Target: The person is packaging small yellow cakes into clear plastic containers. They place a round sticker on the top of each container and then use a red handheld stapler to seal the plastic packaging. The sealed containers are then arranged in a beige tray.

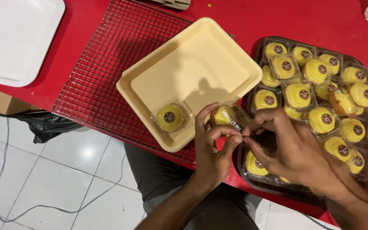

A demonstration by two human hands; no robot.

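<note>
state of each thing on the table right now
cream tray: holds one boxed cake
held box: gripped by left hand and right hand, lid being pinched
dark tray: piled with closed boxes
wire rack: flat under cream tray
white tray: bare

One cream square tray [138,81], one wire cooling rack [107,64], one white tray [13,38] and one dark tray [252,100]. Roughly twenty boxed yellow cakes [316,72] fill the dark tray; one boxed cake [171,117] sits in the cream tray, another [226,116] is held.
</note>
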